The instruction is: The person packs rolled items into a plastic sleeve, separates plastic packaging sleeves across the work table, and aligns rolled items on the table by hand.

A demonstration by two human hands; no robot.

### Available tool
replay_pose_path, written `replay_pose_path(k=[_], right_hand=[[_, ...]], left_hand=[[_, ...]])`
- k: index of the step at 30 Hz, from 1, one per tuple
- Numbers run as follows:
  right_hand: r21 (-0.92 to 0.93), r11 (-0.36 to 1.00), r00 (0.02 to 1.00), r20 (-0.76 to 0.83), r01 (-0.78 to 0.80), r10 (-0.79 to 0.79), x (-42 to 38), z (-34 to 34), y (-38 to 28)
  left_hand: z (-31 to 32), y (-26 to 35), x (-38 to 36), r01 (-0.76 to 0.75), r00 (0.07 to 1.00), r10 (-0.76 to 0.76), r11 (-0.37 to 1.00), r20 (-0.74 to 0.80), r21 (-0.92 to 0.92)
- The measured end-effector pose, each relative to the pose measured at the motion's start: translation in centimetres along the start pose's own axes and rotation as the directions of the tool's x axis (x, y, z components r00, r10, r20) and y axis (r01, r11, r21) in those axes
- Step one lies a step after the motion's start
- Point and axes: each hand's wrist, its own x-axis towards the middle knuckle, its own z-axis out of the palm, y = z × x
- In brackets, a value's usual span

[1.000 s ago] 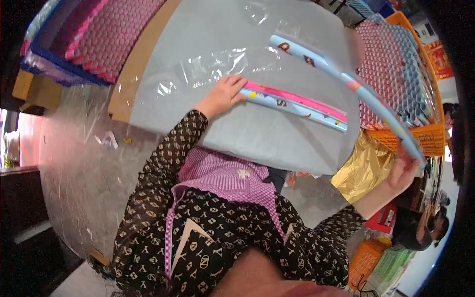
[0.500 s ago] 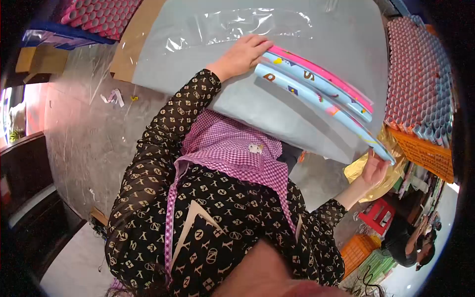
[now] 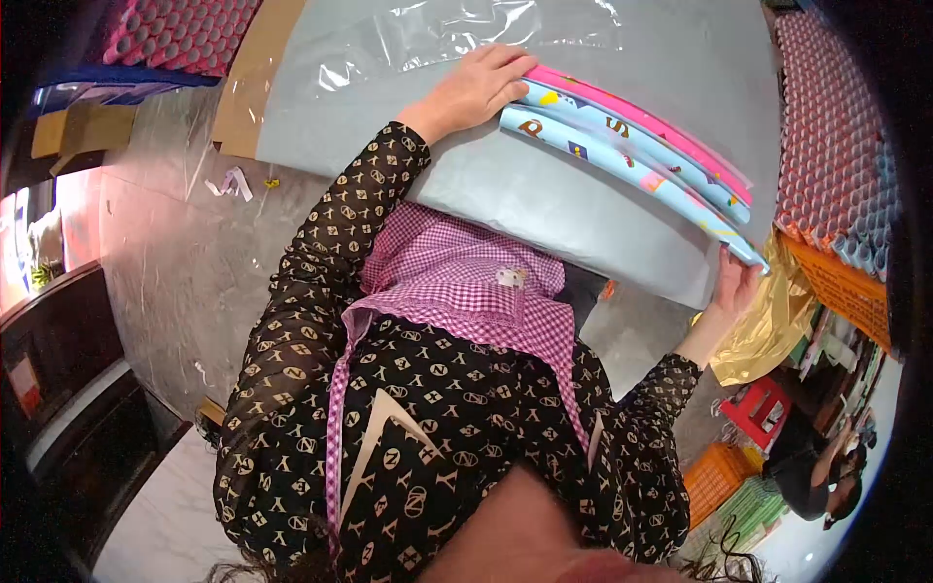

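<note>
Three long rolls of printed wrapping paper lie side by side on a grey plastic-covered surface (image 3: 573, 209): a pink roll (image 3: 646, 124), a light-blue patterned roll (image 3: 671, 163) against it, and another light-blue roll (image 3: 627, 170) nearest my body. My left hand (image 3: 481, 87) is at the left ends of the pink and middle rolls, its fingers curled over them. Low at the right, my right hand (image 3: 737, 282) pinches the right end of the nearest blue roll. That roll's left end rests close beside the middle one, with a narrow gap between them towards the right.
Stacked rolls (image 3: 836, 136) stand at the right above an orange crate (image 3: 836, 282). More pink rolls (image 3: 185, 39) fill the upper left. Gold sheeting (image 3: 768, 335) and a red stool (image 3: 756, 413) are at lower right, where another person (image 3: 812, 471) is. Clear film (image 3: 428, 44) lies at the back.
The right end of the nearest blue roll has moved up, closer to the other two, with my right hand on it. My left hand stays at the left ends. The view has shifted slightly.
</note>
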Motion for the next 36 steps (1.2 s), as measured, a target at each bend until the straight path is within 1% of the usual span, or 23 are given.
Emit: replay_pose_path(k=[3, 4, 6, 7, 9, 10, 12, 13, 14, 16, 17, 18, 20, 21, 22, 24, 26, 28, 30, 32, 33, 35, 36], right_hand=[[0.084, 0.995, 0.994, 0.091, -0.063, 0.055, 0.6, -0.7, 0.6], [0.084, 0.995, 0.995, 0.088, -0.06, 0.052, 0.7, -0.7, 0.8], [0.055, 0.998, 0.997, -0.059, -0.04, 0.043, 0.7, -0.7, 1.1], [0.054, 0.998, 0.997, -0.062, -0.037, 0.04, 0.9, -0.7, 1.2], [0.078, 0.992, 0.994, 0.056, -0.099, 0.095, 1.3, -0.6, 1.5], [0.076, 0.993, 0.995, 0.053, -0.093, 0.089, 1.4, -0.6, 1.6], [0.137, 0.983, 0.977, 0.187, -0.126, 0.099, 1.3, -0.8, 1.6], [0.153, 0.975, 0.974, 0.184, -0.16, 0.131, 0.9, 1.0, 1.7], [0.149, 0.98, 0.978, 0.177, -0.135, 0.108, 0.4, 0.9, 1.7], [0.102, 0.995, 0.997, -0.078, -0.016, 0.024, -0.4, 1.3, 1.0], [0.078, 0.997, 0.998, 0.068, -0.015, 0.009, -1.2, 2.5, 0.5], [0.083, 0.995, 0.998, -0.007, 0.059, -0.059, -2.2, 3.6, 0.2], [-0.052, 0.995, 0.974, 0.215, 0.08, -0.067, -3.8, 4.3, -3.2], [-0.069, 0.982, 0.96, 0.234, 0.176, -0.155, -4.6, 5.3, -5.0], [-0.101, 0.962, 0.951, 0.208, 0.254, -0.229, -5.6, 6.3, -6.7], [-0.136, 0.921, 0.922, 0.194, 0.364, -0.335, -6.7, 9.1, -10.0], [-0.144, 0.832, 0.837, 0.212, 0.536, -0.504, -7.9, 13.6, -13.4], [-0.238, 0.726, 0.763, 0.228, 0.646, -0.605, -8.3, 17.2, -16.3], [-0.257, 0.603, 0.655, 0.305, 0.755, -0.691, -8.5, 23.4, -17.5], [-0.318, 0.397, 0.503, 0.411, 0.861, -0.761, -8.2, 27.8, -17.9], [-0.317, 0.397, 0.502, 0.411, 0.861, -0.761, -7.7, 30.1, -17.5], [-0.401, -0.005, 0.252, 0.587, 0.916, -0.769, -6.5, 34.1, -16.4], [-0.401, -0.005, 0.253, 0.586, 0.916, -0.77, -5.8, 35.2, -16.0]], left_hand=[[-0.1, -0.2, -0.1, 0.021, 1.0, -0.02, 0.999, 0.02, -0.035], [-0.1, -0.2, -0.1, 0.018, 1.0, -0.017, 0.999, 0.023, -0.037], [-0.2, -0.3, -0.1, -0.02, 1.0, 0.021, 0.998, 0.019, -0.057], [-0.2, -0.2, -0.1, -0.023, 1.0, 0.024, 0.998, 0.02, -0.059], [-0.5, -0.1, -0.1, -0.039, 0.998, 0.039, 0.999, 0.047, -0.019], [-0.6, 0.1, 0.0, -0.044, 0.998, 0.045, 0.999, 0.047, -0.023], [-0.8, 0.4, 0.0, -0.02, 0.998, 0.022, 0.999, 0.067, -0.032], [-0.8, 0.5, 0.0, -0.037, 0.997, 0.039, 0.998, 0.066, -0.041], [-0.9, 0.5, 0.0, -0.035, 0.998, 0.037, 0.998, 0.056, -0.044], [-1.2, 0.6, 0.0, -0.033, 0.997, 0.036, 0.998, 0.066, -0.047], [-1.4, 0.6, 0.1, -0.049, 0.996, 0.052, 0.998, 0.077, -0.043], [-1.6, 1.1, 0.2, -0.028, 0.997, 0.032, 0.998, 0.076, -0.05], [-1.5, 0.9, -0.2, -0.031, 0.995, 0.037, 0.998, 0.097, -0.061], [-1.8, 1.5, -0.2, 0.069, 0.989, -0.06, 0.996, 0.133, -0.064], [-1.5, 0.8, -0.1, -0.019, 0.996, 0.02, 1.0, 0.087, -0.011], [-2.4, 2.4, 0.8, 0.06, 0.989, -0.06, 0.998, 0.138, 0.003], [-2.1, 2.2, 0.4, 0.014, 0.996, -0.013, 1.0, 0.089, -0.001], [-1.9, 2.0, 0.3, -0.006, 0.999, 0.006, 1.0, 0.051, 0.001], [-1.9, 2.3, 0.4, 0.019, 0.998, -0.018, 1.0, 0.055, -0.004], [-2.1, 2.5, 0.5, 0.022, 0.999, -0.02, 0.999, 0.046, -0.038], [-2.1, 2.5, 0.4, 0.022, 0.999, -0.02, 0.999, 0.044, -0.043], [-2.1, 2.5, 0.4, 0.02, 0.999, -0.018, 0.999, 0.042, -0.048], [-2.0, 2.4, 0.4, 0.021, 0.999, -0.02, 0.999, 0.036, -0.042]])
